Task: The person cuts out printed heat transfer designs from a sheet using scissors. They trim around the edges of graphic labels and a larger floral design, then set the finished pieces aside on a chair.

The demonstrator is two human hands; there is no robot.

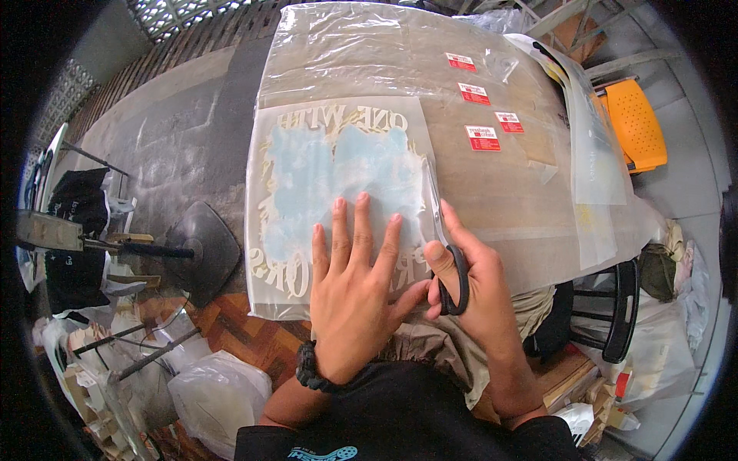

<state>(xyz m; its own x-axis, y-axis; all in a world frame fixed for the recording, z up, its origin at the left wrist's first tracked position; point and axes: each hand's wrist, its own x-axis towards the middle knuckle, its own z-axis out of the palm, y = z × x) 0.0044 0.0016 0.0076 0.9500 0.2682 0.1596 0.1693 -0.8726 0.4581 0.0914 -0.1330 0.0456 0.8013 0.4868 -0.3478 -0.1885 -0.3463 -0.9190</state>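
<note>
A translucent film sheet (265, 296) lies on the plastic-covered table, printed with a pale blue patch and whitish mirrored lettering around it. My left hand (350, 288) rests flat on its lower middle, fingers spread, with a dark braided band around the wrist. Close by on the right, my right hand (484, 280) grips a pair of scissors (461, 269) by the black handles. The metal blades point away from me along the sheet's right edge, almost together. Whether they are cutting into the film, I cannot tell.
Clear plastic (338, 46) covers the table. Several red-and-white cards (483, 138) lie on its right half. An orange perforated seat (634, 123) and a black chair (629, 307) stand at the right. A dark stand base (207, 250) and plastic bags (219, 396) sit at the left.
</note>
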